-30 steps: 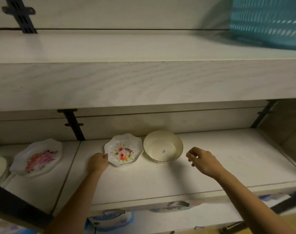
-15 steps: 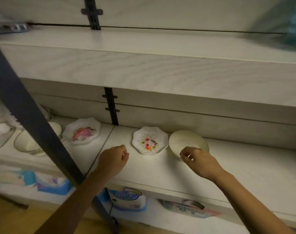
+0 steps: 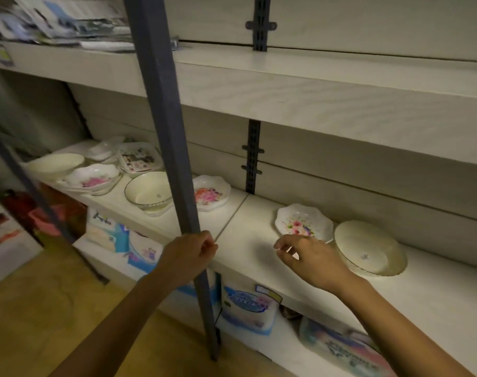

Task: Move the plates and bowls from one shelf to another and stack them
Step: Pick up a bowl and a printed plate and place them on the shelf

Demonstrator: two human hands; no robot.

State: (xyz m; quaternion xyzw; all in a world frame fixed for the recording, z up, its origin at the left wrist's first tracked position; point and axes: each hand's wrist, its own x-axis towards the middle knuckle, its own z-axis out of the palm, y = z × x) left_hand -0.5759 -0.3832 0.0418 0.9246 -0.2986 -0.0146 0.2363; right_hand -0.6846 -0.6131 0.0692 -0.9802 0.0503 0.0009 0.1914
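Note:
On the right shelf section [image 3: 259, 257] lie a scalloped floral plate [image 3: 302, 221] and a plain cream bowl [image 3: 370, 248] beside it. The left section holds another floral plate [image 3: 211, 193], a cream bowl [image 3: 149, 191], a floral dish [image 3: 93, 178], a square patterned plate [image 3: 138, 159] and more white dishes [image 3: 56, 164]. My left hand [image 3: 189, 254] is curled with nothing in it, at the shelf's front edge near the post. My right hand [image 3: 310, 258] hovers just in front of the right floral plate, fingers loosely apart, holding nothing.
A dark metal post [image 3: 169, 148] slants across the front of the shelves. An upper shelf [image 3: 313, 88] overhangs, with papers [image 3: 63, 23] at its left. Packaged goods [image 3: 248, 308] fill the shelf below. Wooden floor [image 3: 41, 308] lies at lower left.
The view has swung left, bringing the left section's dishes into sight. My left hand let go of the right floral plate and drew back to the shelf edge. My right hand moved from the cream bowl toward that plate.

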